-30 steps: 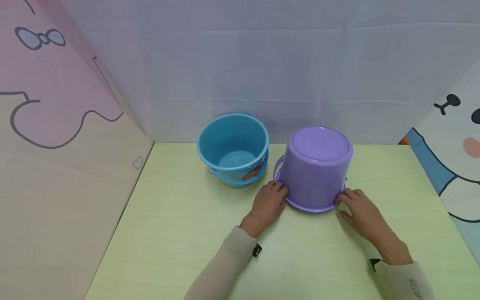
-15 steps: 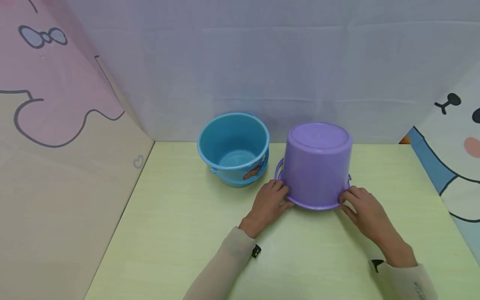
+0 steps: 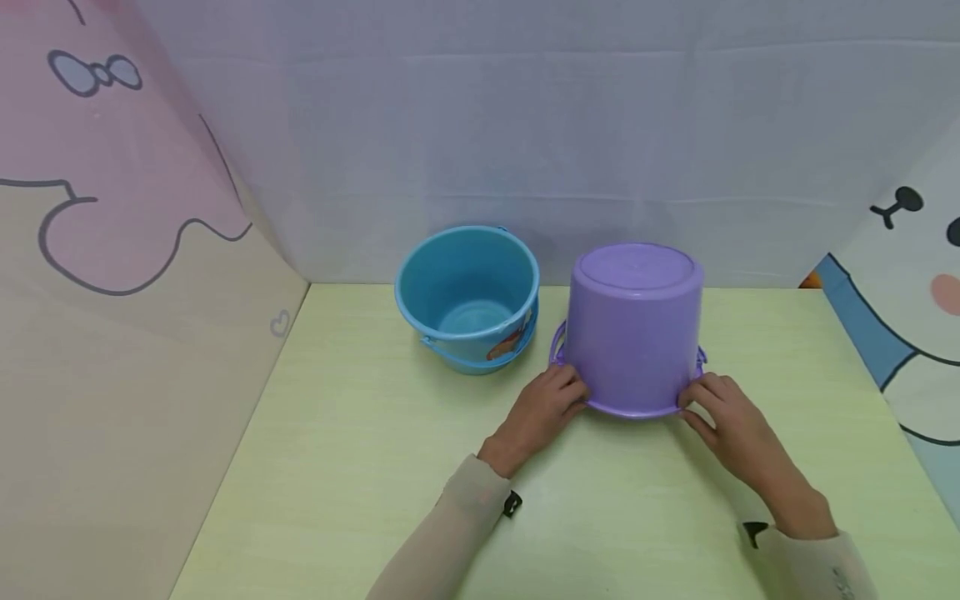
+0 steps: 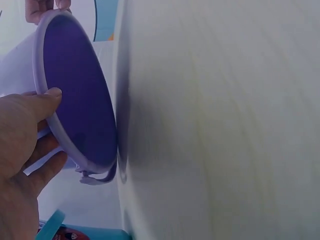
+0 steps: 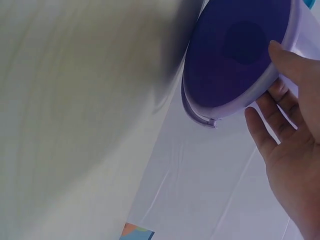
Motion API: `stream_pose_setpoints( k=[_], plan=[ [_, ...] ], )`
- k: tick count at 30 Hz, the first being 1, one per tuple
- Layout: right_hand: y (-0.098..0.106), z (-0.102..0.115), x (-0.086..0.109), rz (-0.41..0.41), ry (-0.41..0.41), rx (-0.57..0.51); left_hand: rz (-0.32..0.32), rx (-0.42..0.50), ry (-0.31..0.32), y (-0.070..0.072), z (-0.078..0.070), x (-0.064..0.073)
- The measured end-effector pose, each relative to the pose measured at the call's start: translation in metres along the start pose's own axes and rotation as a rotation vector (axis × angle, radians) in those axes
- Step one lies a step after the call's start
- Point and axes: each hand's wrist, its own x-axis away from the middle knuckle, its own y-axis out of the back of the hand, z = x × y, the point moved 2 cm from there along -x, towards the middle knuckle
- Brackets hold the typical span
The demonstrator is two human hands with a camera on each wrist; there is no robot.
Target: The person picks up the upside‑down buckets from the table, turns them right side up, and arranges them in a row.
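Note:
A purple bucket (image 3: 633,342) is upside down on the table, its base facing up. The wrist views show its near rim raised off the tabletop, with the dark inside (image 4: 77,90) visible. My left hand (image 3: 538,414) pinches the rim at the front left, thumb inside and fingers outside. At the front right, my right hand (image 3: 731,429) pinches the same rim, its thumb over the inner edge in the right wrist view. The bucket's handle (image 5: 197,112) hangs at the far side of the rim, near the table.
To the left of the purple bucket a blue bucket (image 3: 467,287) stands upright, its handle down along its side. A pale fabric wall (image 3: 480,125) rises behind the table (image 3: 322,467). Printed panels with cartoon drawings flank both sides.
The purple bucket has tipped slightly, so its base sits a little higher and shows narrower. The left hand has shifted slightly right along the rim; the right hand also moved slightly right.

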Motion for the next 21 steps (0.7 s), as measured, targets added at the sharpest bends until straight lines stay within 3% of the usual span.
stream_pose_setpoints(
  k=[21],
  plan=[
    [0.0065,-0.0059,-0.0077,-0.083,0.022,-0.078,-0.095,0.079,-0.012,0.0080,0.0027,-0.0009]
  ],
)
